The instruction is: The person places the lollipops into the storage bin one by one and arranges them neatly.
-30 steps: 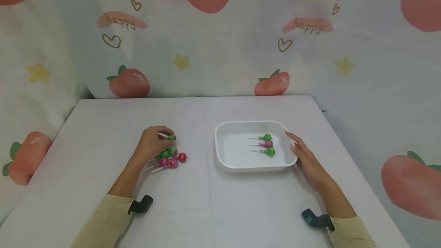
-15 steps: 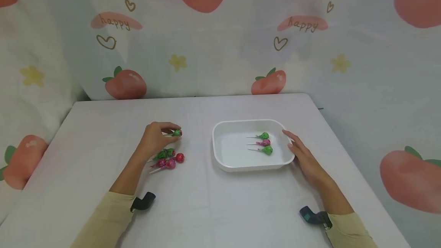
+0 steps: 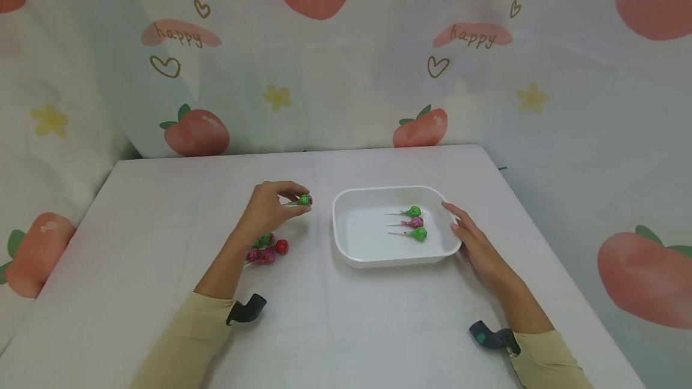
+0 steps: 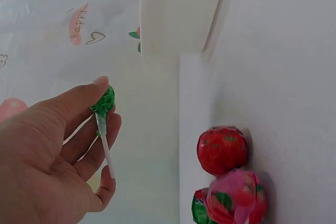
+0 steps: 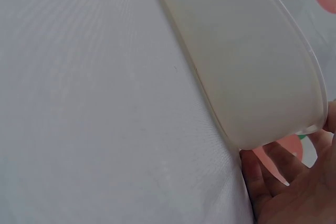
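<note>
My left hand [image 3: 273, 204] pinches a green-wrapped lollipop [image 3: 305, 200] by its head, above the table and left of the tray. In the left wrist view, the lollipop's white stick [image 4: 107, 156] slants down past the fingers. Several red, pink and green lollipops [image 3: 267, 256] lie in a cluster, partly hidden behind the left forearm. My right hand [image 3: 481, 251] touches the right end of a white tray [image 3: 359, 260], fingertips at its rim and outer wall. Inside the tray are two green lollipops [image 3: 417, 233] and a pink lollipop [image 3: 415, 221], in a row with their sticks pointing left.
A white cloth covers the table [image 3: 335, 329]. Behind and beside it hangs a pale curtain [image 3: 346, 77] printed with peaches, hearts and flowers. Black wrist cameras [image 3: 247, 308] are strapped near both sleeves.
The left hand has lifted the green lollipop away from the cluster and carried it right, closer to the tray. The right hand stays at the tray's end. The head view has shifted slightly.
</note>
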Motion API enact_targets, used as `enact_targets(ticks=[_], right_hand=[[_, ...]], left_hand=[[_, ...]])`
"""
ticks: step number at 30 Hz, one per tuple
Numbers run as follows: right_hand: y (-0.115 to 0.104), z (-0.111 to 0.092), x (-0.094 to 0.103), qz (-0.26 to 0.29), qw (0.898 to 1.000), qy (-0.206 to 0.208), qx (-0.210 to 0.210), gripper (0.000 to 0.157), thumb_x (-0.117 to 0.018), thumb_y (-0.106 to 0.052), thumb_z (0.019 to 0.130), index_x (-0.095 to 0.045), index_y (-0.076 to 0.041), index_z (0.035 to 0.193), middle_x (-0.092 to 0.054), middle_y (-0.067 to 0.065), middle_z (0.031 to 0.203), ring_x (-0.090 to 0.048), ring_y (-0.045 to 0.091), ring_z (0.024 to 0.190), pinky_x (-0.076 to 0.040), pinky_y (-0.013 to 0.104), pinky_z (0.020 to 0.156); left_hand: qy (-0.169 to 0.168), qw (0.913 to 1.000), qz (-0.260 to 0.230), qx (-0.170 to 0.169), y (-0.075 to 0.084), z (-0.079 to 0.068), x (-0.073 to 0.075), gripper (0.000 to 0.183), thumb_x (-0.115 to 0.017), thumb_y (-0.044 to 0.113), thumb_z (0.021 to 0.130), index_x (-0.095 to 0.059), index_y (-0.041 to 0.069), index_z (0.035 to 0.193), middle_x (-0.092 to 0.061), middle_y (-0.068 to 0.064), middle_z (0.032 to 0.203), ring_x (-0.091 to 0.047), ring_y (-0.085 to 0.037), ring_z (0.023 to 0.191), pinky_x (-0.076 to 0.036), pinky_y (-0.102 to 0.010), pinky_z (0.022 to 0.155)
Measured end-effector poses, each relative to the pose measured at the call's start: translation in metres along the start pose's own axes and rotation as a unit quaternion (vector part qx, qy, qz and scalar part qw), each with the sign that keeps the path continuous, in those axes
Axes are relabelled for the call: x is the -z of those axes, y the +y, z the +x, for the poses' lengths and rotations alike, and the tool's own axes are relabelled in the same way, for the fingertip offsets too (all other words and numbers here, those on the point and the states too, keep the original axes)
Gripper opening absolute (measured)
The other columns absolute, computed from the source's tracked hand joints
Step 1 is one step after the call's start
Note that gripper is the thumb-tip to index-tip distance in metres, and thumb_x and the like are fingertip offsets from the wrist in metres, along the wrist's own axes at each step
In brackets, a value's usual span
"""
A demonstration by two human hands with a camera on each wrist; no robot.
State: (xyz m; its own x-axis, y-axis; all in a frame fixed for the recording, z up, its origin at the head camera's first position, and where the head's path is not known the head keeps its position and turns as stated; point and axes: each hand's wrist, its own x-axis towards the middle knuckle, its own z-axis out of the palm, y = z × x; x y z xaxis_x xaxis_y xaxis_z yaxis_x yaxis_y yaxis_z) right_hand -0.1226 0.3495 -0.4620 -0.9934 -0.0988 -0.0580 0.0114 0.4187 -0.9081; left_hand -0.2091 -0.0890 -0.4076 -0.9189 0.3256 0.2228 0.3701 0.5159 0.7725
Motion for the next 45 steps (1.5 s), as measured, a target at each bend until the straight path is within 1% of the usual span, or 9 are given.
enact_targets(ticks=[5, 8, 17, 23, 30, 32, 38, 41, 45], right_hand=[[-0.001, 0.0, 0.0, 0.001, 1.0, -0.001, 0.004, 0.055, -0.036, -0.035, 0.114, -0.022, -0.024, 0.166, -0.005, 0.006, 0.173, -0.002, 0.037, 0.156, -0.012, 0.07, 0.116], [-0.001, 0.0, 0.0, 0.003, 1.0, -0.001, 0.007, 0.055, -0.036, -0.034, 0.114, -0.022, -0.022, 0.166, -0.005, 0.007, 0.173, -0.003, 0.038, 0.156, -0.012, 0.069, 0.116], [-0.001, 0.0, 0.001, 0.001, 1.0, -0.002, 0.003, 0.055, -0.036, -0.035, 0.113, -0.022, -0.027, 0.166, -0.006, 0.003, 0.173, -0.002, 0.034, 0.157, -0.011, 0.067, 0.117], [-0.001, 0.0, 0.001, -0.002, 1.0, -0.001, 0.002, 0.054, -0.036, -0.036, 0.114, -0.023, -0.028, 0.166, -0.006, 0.003, 0.173, -0.003, 0.034, 0.157, -0.011, 0.067, 0.117], [-0.001, 0.0, 0.002, 0.0, 1.0, -0.001, 0.004, 0.054, -0.035, -0.035, 0.114, -0.022, -0.027, 0.166, -0.005, 0.004, 0.173, -0.002, 0.035, 0.156, -0.011, 0.068, 0.117], [-0.001, -0.001, 0.002, 0.001, 1.0, -0.002, 0.006, 0.055, -0.035, -0.035, 0.114, -0.022, -0.026, 0.166, -0.005, 0.004, 0.173, -0.003, 0.036, 0.156, -0.011, 0.069, 0.116], [-0.002, -0.001, 0.002, 0.002, 1.0, -0.002, 0.006, 0.055, -0.035, -0.035, 0.114, -0.022, -0.027, 0.166, -0.005, 0.004, 0.173, -0.003, 0.036, 0.156, -0.011, 0.069, 0.116], [-0.002, -0.001, 0.002, 0.002, 1.0, -0.002, 0.006, 0.054, -0.035, -0.034, 0.114, -0.022, -0.027, 0.166, -0.005, 0.004, 0.173, -0.003, 0.036, 0.156, -0.012, 0.069, 0.116], [0.0, 0.0, 0.0, 0.006, 1.0, -0.002, 0.008, 0.054, -0.036, -0.033, 0.114, -0.023, -0.027, 0.166, -0.006, 0.004, 0.173, -0.003, 0.036, 0.156, -0.012, 0.068, 0.116]], left_hand=[[-0.016, 0.9999, -0.001, 0.0, 0.013, 0.004, -0.013, 0.028, -0.088, 0.016, 0.085, -0.08, 0.013, 0.112, -0.075, 0.005, 0.099, -0.065, -0.018, 0.099, -0.053, -0.045, 0.091], [-0.022, 0.9997, -0.008, -0.01, 0.019, 0.007, -0.021, 0.028, -0.088, 0.016, 0.085, -0.08, 0.013, 0.112, -0.075, 0.006, 0.1, -0.066, -0.017, 0.098, -0.051, -0.044, 0.091], [-0.042, 0.9983, -0.033, -0.02, 0.036, 0.01, -0.047, 0.026, -0.088, 0.018, 0.085, -0.081, 0.015, 0.11, -0.074, 0.01, 0.097, -0.064, -0.012, 0.094, -0.051, -0.036, 0.084], [-0.059, 0.9966, -0.038, -0.044, 0.044, 0.012, -0.064, 0.026, -0.088, 0.017, 0.085, -0.081, 0.012, 0.109, -0.075, 0.009, 0.097, -0.064, -0.01, 0.09, -0.052, -0.034, 0.079], [-0.065, 0.9929, -0.063, -0.078, 0.054, 0.018, -0.083, 0.025, -0.089, 0.015, 0.084, -0.08, 0.013, 0.107, -0.075, 0.01, 0.098, -0.065, -0.008, 0.089, -0.053, -0.037, 0.084], [-0.067, 0.9919, -0.068, -0.084, 0.058, 0.019, -0.088, 0.024, -0.089, 0.014, 0.084, -0.08, 0.013, 0.107, -0.074, 0.01, 0.098, -0.065, -0.008, 0.088, -0.054, -0.036, 0.084], [-0.083, 0.9919, -0.064, -0.071, 0.066, 0.023, -0.106, 0.024, -0.088, 0.015, 0.085, -0.08, 0.013, 0.108, -0.073, 0.011, 0.097, -0.064, -0.009, 0.089, -0.053, -0.027, 0.079], [-0.095, 0.992, -0.055, -0.062, 0.069, 0.025, -0.117, 0.024, -0.087, 0.015, 0.086, -0.081, 0.013, 0.108, -0.073, 0.01, 0.097, -0.064, -0.013, 0.092, -0.052, -0.026, 0.077], [-0.101, 0.9925, -0.044, -0.053, 0.07, 0.026, -0.129, 0.023, -0.088, 0.014, 0.084, -0.081, 0.013, 0.106, -0.073, 0.008, 0.098, -0.063, -0.017, 0.096, -0.05, -0.027, 0.08]])
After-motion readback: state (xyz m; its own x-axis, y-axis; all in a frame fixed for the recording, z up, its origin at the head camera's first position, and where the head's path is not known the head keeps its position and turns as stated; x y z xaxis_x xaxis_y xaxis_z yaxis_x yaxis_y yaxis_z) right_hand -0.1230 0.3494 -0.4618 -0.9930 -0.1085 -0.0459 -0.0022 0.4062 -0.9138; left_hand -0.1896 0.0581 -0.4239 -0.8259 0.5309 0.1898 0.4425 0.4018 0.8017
